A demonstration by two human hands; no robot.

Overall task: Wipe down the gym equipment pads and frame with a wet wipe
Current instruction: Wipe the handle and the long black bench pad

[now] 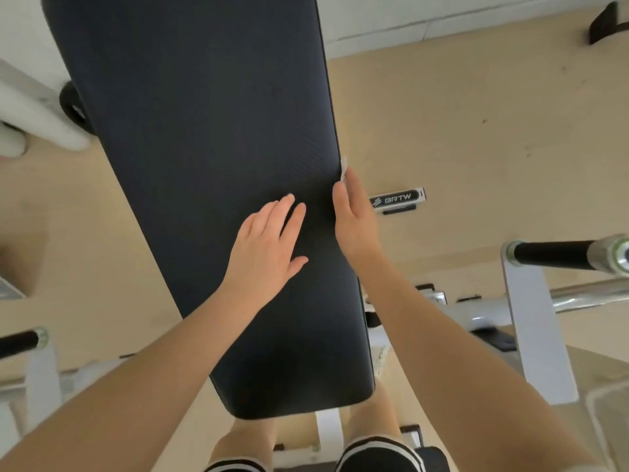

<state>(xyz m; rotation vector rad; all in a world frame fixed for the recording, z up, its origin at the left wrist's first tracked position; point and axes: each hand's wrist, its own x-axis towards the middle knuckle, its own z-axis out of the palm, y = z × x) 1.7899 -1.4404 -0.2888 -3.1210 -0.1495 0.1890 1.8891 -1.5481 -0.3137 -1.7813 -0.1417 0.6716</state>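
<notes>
A long black bench pad (211, 137) runs from the top of the head view down to my knees. My left hand (265, 243) lies flat on the pad's upper surface, fingers spread, holding nothing. My right hand (354, 219) presses against the pad's right side edge. A white wet wipe (343, 169) sticks out past its fingertips, most of it hidden under the palm. White frame parts (531, 332) of the bench show below and to the right of the pad.
A black barbell bar (558, 255) with a chrome sleeve rests on a white upright at the right; another bar end (20, 342) sits at the left. A branded frame foot (398, 199) lies on the tan floor. White tubes (30, 110) are at upper left.
</notes>
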